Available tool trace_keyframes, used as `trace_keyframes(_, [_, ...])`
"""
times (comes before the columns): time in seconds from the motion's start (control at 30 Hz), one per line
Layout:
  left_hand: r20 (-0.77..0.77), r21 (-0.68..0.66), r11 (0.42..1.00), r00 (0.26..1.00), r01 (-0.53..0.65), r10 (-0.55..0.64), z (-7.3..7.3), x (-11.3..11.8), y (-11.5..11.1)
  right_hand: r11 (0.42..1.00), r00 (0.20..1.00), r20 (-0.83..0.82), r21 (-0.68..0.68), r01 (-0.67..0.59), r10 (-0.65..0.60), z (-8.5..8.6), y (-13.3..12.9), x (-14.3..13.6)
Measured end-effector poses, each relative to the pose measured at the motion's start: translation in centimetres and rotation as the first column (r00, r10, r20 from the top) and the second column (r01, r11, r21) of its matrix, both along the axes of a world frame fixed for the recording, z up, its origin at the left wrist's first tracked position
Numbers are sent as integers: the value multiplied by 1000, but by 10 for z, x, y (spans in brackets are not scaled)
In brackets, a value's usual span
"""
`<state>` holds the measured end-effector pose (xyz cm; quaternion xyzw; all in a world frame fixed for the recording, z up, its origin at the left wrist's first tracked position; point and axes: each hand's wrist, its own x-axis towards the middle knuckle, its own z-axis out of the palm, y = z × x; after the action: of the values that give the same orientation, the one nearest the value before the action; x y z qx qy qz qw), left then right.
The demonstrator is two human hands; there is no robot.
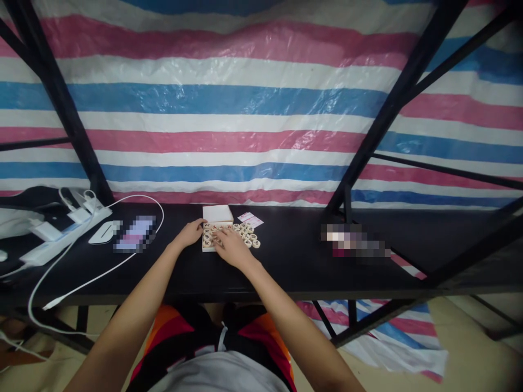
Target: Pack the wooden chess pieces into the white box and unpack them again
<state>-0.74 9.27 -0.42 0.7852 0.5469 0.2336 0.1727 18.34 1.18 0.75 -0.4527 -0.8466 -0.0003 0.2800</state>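
Note:
A small white open box sits on the black table, its lid tipped back on the far side. Round cream Chinese chess pieces with dark and red characters lie in it. My left hand holds the box's left side, fingertips at the edge near the lid. Over the box, my right hand has bent fingers down on a chess piece; the palm hides part of the box. More loose chess pieces lie on the table just right of the box.
Pink-and-white cards lie behind the loose pieces. To the left are a phone, a white device, a power strip and white cables. A blurred item rests at right. Black metal posts frame the table before a striped sheet.

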Motion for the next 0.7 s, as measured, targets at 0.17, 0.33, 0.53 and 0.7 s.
trace_keyframes(0.17, [32,-2,1000,999,31,-31,-1,-1,1,994,989,143,-105,-33,48,9,33,-31])
trace_keyframes(0.33, [15,-1,1000,1000,17,-16,1,1,-1,992,997,72,-129,-5,14,0,42,-29])
trace_keyframes(0.53, [-2,20,1000,1000,-1,2,-2,1,3,988,997,7,-130,78,-78,-3,41,-21])
trace_keyframes(0.7, [-9,17,1000,1000,-8,8,-2,0,2,990,995,-94,-140,14,-27,0,38,-12])
